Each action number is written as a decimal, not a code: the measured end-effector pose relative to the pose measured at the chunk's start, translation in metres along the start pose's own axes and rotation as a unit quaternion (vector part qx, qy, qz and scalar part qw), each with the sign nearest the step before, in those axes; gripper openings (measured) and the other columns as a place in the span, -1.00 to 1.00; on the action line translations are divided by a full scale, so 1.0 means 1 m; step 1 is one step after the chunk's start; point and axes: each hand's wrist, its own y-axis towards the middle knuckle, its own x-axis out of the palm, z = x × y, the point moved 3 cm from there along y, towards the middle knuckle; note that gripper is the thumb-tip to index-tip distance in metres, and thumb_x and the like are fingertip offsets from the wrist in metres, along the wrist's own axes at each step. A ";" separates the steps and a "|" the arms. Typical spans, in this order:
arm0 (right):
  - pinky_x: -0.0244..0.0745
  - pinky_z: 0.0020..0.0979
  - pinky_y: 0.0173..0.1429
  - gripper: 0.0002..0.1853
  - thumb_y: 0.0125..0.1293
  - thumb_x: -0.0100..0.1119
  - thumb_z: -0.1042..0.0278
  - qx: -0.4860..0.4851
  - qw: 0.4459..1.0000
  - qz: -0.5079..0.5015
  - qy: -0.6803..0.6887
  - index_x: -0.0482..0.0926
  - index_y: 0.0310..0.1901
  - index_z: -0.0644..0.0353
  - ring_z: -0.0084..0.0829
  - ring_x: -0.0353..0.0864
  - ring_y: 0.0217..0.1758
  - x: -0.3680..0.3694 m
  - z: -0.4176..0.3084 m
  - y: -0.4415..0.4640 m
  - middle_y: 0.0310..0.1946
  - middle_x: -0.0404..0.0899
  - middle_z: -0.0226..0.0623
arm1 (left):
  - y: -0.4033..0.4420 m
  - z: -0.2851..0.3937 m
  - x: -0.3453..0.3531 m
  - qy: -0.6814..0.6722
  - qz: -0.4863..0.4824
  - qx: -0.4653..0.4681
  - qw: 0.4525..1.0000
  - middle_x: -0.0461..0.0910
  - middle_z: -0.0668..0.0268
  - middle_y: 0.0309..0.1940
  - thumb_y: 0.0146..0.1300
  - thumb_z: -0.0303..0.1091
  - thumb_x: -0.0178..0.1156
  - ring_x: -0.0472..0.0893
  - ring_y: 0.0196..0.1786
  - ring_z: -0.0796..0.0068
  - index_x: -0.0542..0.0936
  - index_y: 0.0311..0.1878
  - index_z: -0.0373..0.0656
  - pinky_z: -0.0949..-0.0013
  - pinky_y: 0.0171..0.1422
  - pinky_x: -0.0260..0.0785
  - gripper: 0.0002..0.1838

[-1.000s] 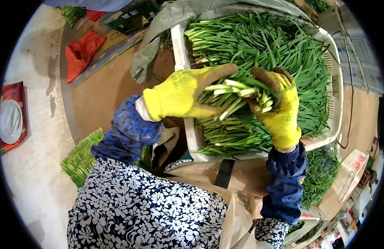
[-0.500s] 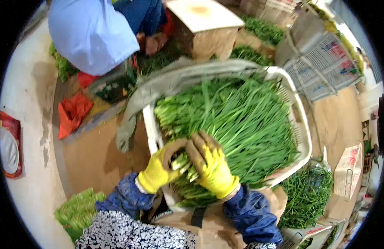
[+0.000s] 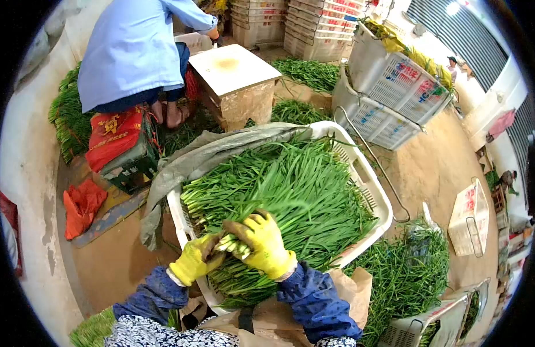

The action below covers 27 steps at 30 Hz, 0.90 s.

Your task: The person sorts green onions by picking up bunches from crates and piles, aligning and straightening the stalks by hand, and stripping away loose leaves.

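Note:
A small bunch of garlic chives (image 3: 236, 248) is in my hands, its pale cut ends toward me and its green leaves pointing away over the crate. My right hand (image 3: 263, 245), in a dirty yellow work glove, wraps round the stalks from above. At the cut ends, my left hand (image 3: 195, 258), gloved the same way, is closed with its fingertips against the stalks. Beneath both hands, a white plastic crate (image 3: 384, 199) is heaped with more chives (image 3: 296, 179), their pale ends to the left. A grey-green cloth (image 3: 206, 156) drapes over the crate's far-left rim.
A person in a light blue shirt (image 3: 131, 52) sits beyond, beside a wooden box-like stand (image 3: 238, 72). Loose greens (image 3: 415, 277) lie to the right. Stacked crates (image 3: 389, 81) stand at the far right, and an orange-red bag (image 3: 85, 207) lies on the floor at left.
The view has tilted upward, showing more of the room and the seated person. My hands stay closed on the chives, with the left hand's fingers shifted at the cut ends.

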 end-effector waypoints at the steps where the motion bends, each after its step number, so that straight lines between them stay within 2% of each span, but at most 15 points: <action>1: 0.37 -0.10 0.21 -0.40 -0.10 0.36 0.22 0.015 0.999 0.034 0.030 0.55 0.09 0.08 -0.19 0.54 -0.11 -0.006 0.001 0.001 -0.32 0.51 -0.29 | 0.002 0.004 -0.002 0.035 0.030 0.066 0.997 0.63 0.06 -0.05 0.12 -0.43 0.33 0.67 -0.03 0.10 0.45 0.24 -0.23 0.22 0.03 0.54 -0.42; 3: 0.48 -0.11 0.01 -0.54 -0.09 0.42 0.26 0.057 0.984 0.160 0.053 0.64 -0.05 0.07 -0.15 0.55 -0.29 -0.028 0.007 -0.004 -0.43 0.51 -0.27 | -0.002 -0.013 0.006 0.111 0.034 0.070 0.991 0.65 0.08 -0.10 0.16 -0.40 0.30 0.69 -0.09 0.13 0.45 0.26 -0.22 0.20 -0.04 0.56 -0.44; 5: 0.51 -0.38 -0.24 -0.74 0.17 0.29 0.32 0.270 0.903 0.252 0.219 0.62 -0.10 0.16 -0.40 0.60 -0.26 -0.046 0.034 -0.017 -0.27 0.63 -0.33 | -0.007 -0.028 0.014 0.197 0.025 0.067 0.978 0.66 0.09 -0.11 0.22 -0.34 0.26 0.69 -0.15 0.16 0.46 0.29 -0.18 0.19 -0.09 0.56 -0.46; 7: 0.53 -0.48 -0.15 -0.77 0.29 0.19 0.36 0.391 0.907 0.152 -0.048 0.58 -0.07 0.26 -0.50 0.60 -0.19 -0.075 0.054 -0.034 -0.14 0.64 -0.35 | -0.023 -0.045 0.025 0.317 -0.015 0.067 0.946 0.64 0.10 -0.21 0.27 -0.22 0.19 0.63 -0.33 0.11 0.43 0.34 -0.11 0.18 -0.25 0.52 -0.44; 8: 0.51 -0.47 -0.09 -0.71 0.31 0.18 0.39 0.348 0.863 0.346 0.122 0.55 0.03 0.31 -0.50 0.59 -0.17 -0.103 0.045 -0.031 -0.11 0.62 -0.32 | -0.023 -0.049 0.027 0.358 -0.059 0.069 0.929 0.65 0.10 -0.20 0.26 -0.19 0.21 0.64 -0.31 0.10 0.42 0.35 -0.11 0.17 -0.25 0.52 -0.42; 9: 0.50 -0.46 -0.03 -0.63 0.32 0.18 0.41 0.274 0.755 0.527 0.277 0.51 0.13 0.36 -0.51 0.57 -0.15 -0.116 0.051 -0.048 -0.08 0.59 -0.29 | -0.024 -0.051 0.028 0.397 -0.104 0.074 0.909 0.65 0.09 -0.20 0.24 -0.17 0.23 0.65 -0.29 0.10 0.41 0.35 -0.10 0.15 -0.25 0.52 -0.39; 10: 0.50 -0.45 -0.02 -0.62 0.34 0.18 0.40 0.262 0.781 0.514 0.237 0.50 0.15 0.37 -0.51 0.56 -0.14 -0.126 0.064 -0.063 -0.08 0.59 -0.29 | -0.018 -0.047 0.027 0.305 -0.028 0.055 0.950 0.65 0.09 -0.20 0.27 -0.13 0.20 0.67 -0.28 0.10 0.40 0.37 -0.07 0.14 -0.25 0.51 -0.40; 12: 0.50 -0.44 -0.02 -0.60 0.35 0.18 0.40 0.253 0.802 0.505 0.194 0.48 0.17 0.38 -0.51 0.55 -0.13 -0.135 0.075 -0.075 -0.07 0.58 -0.28 | -0.007 -0.013 -0.005 0.323 -0.134 0.000 0.937 0.65 0.08 -0.24 0.28 -0.07 0.18 0.66 -0.29 0.08 0.43 0.35 0.02 0.12 -0.24 0.50 -0.42; 13: 0.49 -0.44 -0.01 -0.61 0.34 0.20 0.39 0.239 0.766 0.529 0.277 0.50 0.15 0.38 -0.51 0.55 -0.13 -0.134 0.078 -0.081 -0.09 0.58 -0.29 | -0.006 0.000 -0.018 0.332 -0.177 -0.021 0.926 0.65 0.08 -0.24 0.27 -0.04 0.18 0.66 -0.28 0.08 0.43 0.35 0.04 0.12 -0.23 0.50 -0.42; 14: 0.49 -0.44 -0.01 -0.62 0.33 0.22 0.39 0.220 0.723 0.548 0.359 0.51 0.13 0.39 -0.51 0.55 -0.13 -0.133 0.081 -0.085 -0.10 0.58 -0.31 | -0.002 0.018 -0.033 0.335 -0.171 -0.008 0.927 0.65 0.08 -0.24 0.26 -0.05 0.20 0.66 -0.28 0.08 0.45 0.34 0.06 0.12 -0.22 0.49 -0.42; 20: 0.50 -0.46 -0.05 -0.65 0.28 0.28 0.44 0.217 0.719 0.565 0.341 0.55 0.07 0.36 -0.53 0.56 -0.18 -0.133 0.077 -0.105 -0.20 0.59 -0.36 | 0.043 0.122 -0.073 0.196 -0.042 0.175 0.964 0.66 0.16 -0.31 0.12 -0.29 0.40 0.64 -0.35 0.28 0.56 0.20 -0.13 0.31 -0.21 0.47 -0.46; 21: 0.50 -0.46 -0.07 -0.68 0.28 0.27 0.45 0.205 0.730 0.561 0.331 0.56 0.05 0.34 -0.53 0.57 -0.21 -0.131 0.072 -0.105 -0.22 0.60 -0.38 | 0.053 0.136 -0.073 0.138 -0.078 0.102 0.982 0.67 0.17 -0.30 0.15 -0.27 0.38 0.66 -0.35 0.29 0.55 0.20 -0.16 0.32 -0.22 0.48 -0.47; 23: 0.55 -0.43 -0.08 -0.75 0.32 0.21 0.43 0.222 0.722 0.588 0.290 0.58 0.00 0.30 -0.49 0.61 -0.19 -0.128 0.093 -0.131 -0.20 0.63 -0.34 | 0.078 0.126 -0.063 0.075 -0.088 -0.009 0.993 0.67 0.09 -0.09 0.16 -0.22 0.37 0.68 -0.10 0.24 0.50 0.27 -0.15 0.26 -0.03 0.51 -0.40; 25: 0.58 -0.38 -0.03 -0.69 0.36 0.19 0.33 0.168 0.686 0.583 0.402 0.55 0.06 0.30 -0.44 0.64 -0.15 -0.144 0.091 -0.130 -0.14 0.65 -0.26 | 0.090 0.075 -0.025 0.219 -0.007 0.104 0.970 0.52 0.00 0.19 0.19 -0.08 0.32 0.56 0.19 0.15 0.39 0.36 -0.15 0.15 0.22 0.42 -0.30; 27: 0.60 -0.32 0.01 -0.64 0.40 0.13 0.21 0.197 0.677 0.600 0.376 0.52 0.08 0.31 -0.36 0.66 -0.11 -0.169 0.087 -0.142 -0.09 0.65 -0.17 | 0.083 0.004 0.023 0.341 -0.047 0.177 0.922 0.41 -0.02 0.26 0.27 0.15 0.15 0.53 0.16 -0.01 0.24 0.45 -0.05 0.04 0.21 0.38 -0.22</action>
